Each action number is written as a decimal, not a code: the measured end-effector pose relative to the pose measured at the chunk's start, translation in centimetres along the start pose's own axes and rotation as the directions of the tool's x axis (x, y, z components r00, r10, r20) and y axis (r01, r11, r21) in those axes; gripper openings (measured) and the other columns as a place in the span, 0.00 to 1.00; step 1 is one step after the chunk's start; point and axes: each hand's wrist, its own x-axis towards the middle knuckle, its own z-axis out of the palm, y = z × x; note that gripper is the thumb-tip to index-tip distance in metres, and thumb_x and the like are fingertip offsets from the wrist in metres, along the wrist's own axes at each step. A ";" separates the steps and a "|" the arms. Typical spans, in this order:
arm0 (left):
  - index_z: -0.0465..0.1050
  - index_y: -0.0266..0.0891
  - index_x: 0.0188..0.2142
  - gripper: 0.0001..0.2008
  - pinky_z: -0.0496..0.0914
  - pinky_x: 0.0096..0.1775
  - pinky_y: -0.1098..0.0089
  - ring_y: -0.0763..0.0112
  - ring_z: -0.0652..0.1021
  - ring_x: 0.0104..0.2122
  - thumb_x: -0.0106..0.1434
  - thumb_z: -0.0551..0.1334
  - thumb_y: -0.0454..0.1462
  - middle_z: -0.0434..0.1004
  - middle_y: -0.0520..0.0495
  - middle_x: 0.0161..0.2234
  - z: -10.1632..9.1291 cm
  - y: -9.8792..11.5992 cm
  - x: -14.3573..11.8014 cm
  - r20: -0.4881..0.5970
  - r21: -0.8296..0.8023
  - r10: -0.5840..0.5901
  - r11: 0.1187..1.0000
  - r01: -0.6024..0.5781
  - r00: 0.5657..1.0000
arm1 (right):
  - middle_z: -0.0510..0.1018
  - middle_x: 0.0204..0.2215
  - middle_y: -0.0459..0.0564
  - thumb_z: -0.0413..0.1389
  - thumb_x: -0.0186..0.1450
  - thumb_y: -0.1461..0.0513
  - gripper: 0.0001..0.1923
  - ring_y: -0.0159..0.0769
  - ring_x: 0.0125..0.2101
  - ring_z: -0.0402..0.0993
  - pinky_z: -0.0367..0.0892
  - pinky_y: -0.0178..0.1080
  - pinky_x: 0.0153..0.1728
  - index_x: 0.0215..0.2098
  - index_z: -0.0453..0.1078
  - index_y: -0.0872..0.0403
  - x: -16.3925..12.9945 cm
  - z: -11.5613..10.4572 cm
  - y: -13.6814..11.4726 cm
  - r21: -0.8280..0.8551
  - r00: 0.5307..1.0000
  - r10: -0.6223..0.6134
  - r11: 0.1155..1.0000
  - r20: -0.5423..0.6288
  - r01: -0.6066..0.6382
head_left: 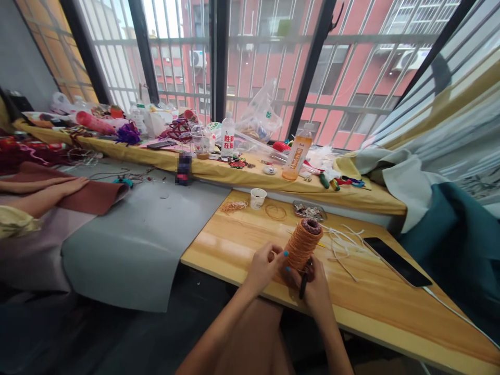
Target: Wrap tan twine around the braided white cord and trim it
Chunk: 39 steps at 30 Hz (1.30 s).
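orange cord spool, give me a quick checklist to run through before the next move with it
1. Both hands on the spool: ok. Left hand grips the orange cord spool from the side, right hand from below.
2. Dark tool in the right hand: ok, a thin dark stick is pinched there; what kind, cannot tell.
3. Loose cord end located: cannot tell, hidden by the fingers.
4. Spool over the wooden board: ok, held tilted just above it.
5. Phone out of the way: ok, it lies apart to the right.
6. White cord scraps nearby: not ok, they lie right beside the spool.
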 end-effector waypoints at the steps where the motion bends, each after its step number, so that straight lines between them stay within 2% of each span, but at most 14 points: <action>1: 0.64 0.35 0.27 0.13 0.57 0.22 0.78 0.80 0.62 0.20 0.55 0.54 0.44 0.63 0.53 0.23 0.1 0.1 -0.1 0.014 0.063 0.029 0.998 -0.030 0.999 | 0.63 0.40 0.52 0.58 0.47 0.54 0.29 0.40 0.38 0.66 0.62 0.44 0.40 0.45 0.59 0.54 -0.1 0.0 -0.1 -0.018 1.000 -0.013 1.000 -0.004 0.013; 5: 0.61 0.36 0.25 0.10 0.57 0.24 0.77 0.78 0.62 0.22 0.55 0.55 0.42 0.60 0.55 0.21 0.1 0.3 -0.4 0.081 0.173 0.069 0.981 -0.082 0.994 | 0.63 0.39 0.52 0.56 0.50 0.54 0.27 0.40 0.39 0.64 0.62 0.44 0.41 0.46 0.57 0.54 -0.2 0.0 -0.1 -0.078 0.998 -0.055 0.995 0.001 0.055; 10: 0.62 0.36 0.27 0.09 0.59 0.27 0.76 0.76 0.65 0.26 0.57 0.51 0.39 0.64 0.51 0.25 -0.1 0.1 -0.6 0.143 0.112 0.107 0.986 -0.123 0.984 | 0.63 0.38 0.52 0.56 0.51 0.54 0.27 0.39 0.38 0.64 0.62 0.44 0.40 0.45 0.56 0.55 -0.4 -0.1 -0.6 -0.079 0.999 -0.044 0.996 0.029 0.046; 13: 0.61 0.36 0.25 0.09 0.57 0.25 0.76 0.76 0.63 0.24 0.56 0.52 0.39 0.62 0.52 0.23 -0.2 0.1 -0.7 0.144 0.075 0.089 0.992 -0.101 0.986 | 0.64 0.35 0.50 0.57 0.49 0.53 0.25 0.39 0.37 0.64 0.63 0.44 0.38 0.42 0.57 0.54 -0.5 0.1 -1.0 -0.085 0.997 -0.048 0.995 0.060 0.053; 17: 0.58 0.36 0.21 0.12 0.52 0.21 0.77 0.80 0.58 0.19 0.52 0.54 0.42 0.54 0.56 0.17 -0.5 -0.1 -0.6 0.137 -0.145 -0.026 0.988 0.046 0.990 | 0.62 0.39 0.51 0.60 0.44 0.53 0.30 0.41 0.39 0.63 0.62 0.45 0.40 0.42 0.57 0.53 -0.4 0.4 -0.9 -0.071 0.998 -0.014 0.997 -0.053 0.010; 19: 0.56 0.36 0.20 0.13 0.50 0.20 0.78 0.82 0.55 0.17 0.49 0.56 0.43 0.51 0.58 0.16 -0.8 -0.2 -0.5 0.146 -0.279 -0.082 0.953 0.121 0.986 | 0.60 0.43 0.52 0.60 0.44 0.54 0.32 0.40 0.41 0.64 0.63 0.43 0.41 0.45 0.55 0.51 -0.4 0.3 -0.7 0.075 0.993 0.032 0.997 -0.112 -0.024; 21: 0.57 0.36 0.20 0.12 0.48 0.19 0.78 0.83 0.53 0.16 0.47 0.56 0.42 0.50 0.58 0.15 -0.9 -0.3 -0.5 0.140 -0.354 -0.114 0.922 0.157 0.984 | 0.60 0.44 0.50 0.58 0.48 0.54 0.29 0.37 0.41 0.66 0.63 0.41 0.41 0.45 0.53 0.49 -0.6 0.1 -0.7 0.239 0.981 0.098 0.970 -0.168 -0.056; 24: 0.58 0.36 0.20 0.09 0.47 0.18 0.78 0.84 0.52 0.15 0.46 0.56 0.39 0.51 0.59 0.14 -1.0 -0.2 -0.5 0.147 -0.382 -0.138 0.905 0.185 0.980 | 0.60 0.42 0.46 0.54 0.52 0.56 0.23 0.31 0.38 0.68 0.63 0.36 0.40 0.45 0.54 0.45 -1.5 -0.6 -1.2 0.346 0.936 0.172 0.936 -0.306 -0.059; 26: 0.58 0.36 0.20 0.07 0.47 0.18 0.78 0.84 0.52 0.14 0.45 0.55 0.37 0.52 0.59 0.13 -1.0 -0.1 -0.6 0.183 -0.395 -0.139 0.896 0.202 0.973 | 0.62 0.40 0.45 0.54 0.53 0.57 0.21 0.27 0.32 0.69 0.64 0.32 0.34 0.44 0.56 0.46 -2.5 -1.1 -1.7 0.328 0.909 0.176 0.944 -0.379 -0.045; 27: 0.58 0.36 0.20 0.07 0.47 0.18 0.78 0.84 0.53 0.14 0.45 0.55 0.37 0.52 0.59 0.13 -1.0 -0.1 -0.6 0.202 -0.410 -0.135 0.888 0.209 0.970 | 0.63 0.37 0.45 0.53 0.54 0.57 0.19 0.26 0.27 0.68 0.64 0.31 0.29 0.44 0.57 0.47 -2.9 -1.4 -1.8 0.309 0.911 0.172 0.950 -0.376 -0.052; 29: 0.58 0.35 0.19 0.06 0.47 0.17 0.78 0.84 0.54 0.13 0.44 0.55 0.36 0.53 0.58 0.12 -1.1 -0.1 -0.8 0.226 -0.443 -0.131 0.869 0.222 0.965 | 0.66 0.30 0.44 0.53 0.54 0.56 0.17 0.25 0.21 0.64 0.61 0.29 0.22 0.41 0.61 0.51 -3.7 -2.0 -2.0 0.253 0.948 0.171 0.962 -0.269 -0.102; 32: 0.58 0.35 0.19 0.06 0.47 0.17 0.78 0.84 0.55 0.13 0.44 0.55 0.36 0.53 0.58 0.12 -1.5 -0.1 -1.1 0.224 -0.467 -0.161 0.848 0.251 0.961 | 0.69 0.23 0.45 0.55 0.50 0.54 0.15 0.30 0.20 0.64 0.62 0.32 0.21 0.33 0.66 0.54 -4.1 -2.8 -2.5 0.105 0.982 0.186 0.977 0.026 -0.187; 35: 0.58 0.36 0.20 0.06 0.46 0.17 0.79 0.84 0.54 0.12 0.45 0.55 0.37 0.52 0.59 0.12 -2.1 0.0 -1.7 0.171 -0.419 -0.215 0.867 0.268 0.962 | 0.70 0.21 0.45 0.57 0.47 0.53 0.17 0.33 0.22 0.66 0.62 0.33 0.22 0.32 0.68 0.54 -3.3 -3.3 -3.3 -0.010 0.948 0.211 0.977 0.236 -0.215; 39: 0.57 0.36 0.21 0.08 0.46 0.17 0.79 0.85 0.52 0.13 0.48 0.55 0.39 0.50 0.60 0.13 -3.2 0.3 -2.6 0.032 -0.311 -0.252 0.917 0.250 0.967 | 0.69 0.18 0.42 0.57 0.45 0.52 0.19 0.30 0.18 0.63 0.60 0.32 0.19 0.33 0.68 0.53 -1.6 -3.7 -4.9 -0.046 0.889 0.254 0.965 0.381 -0.257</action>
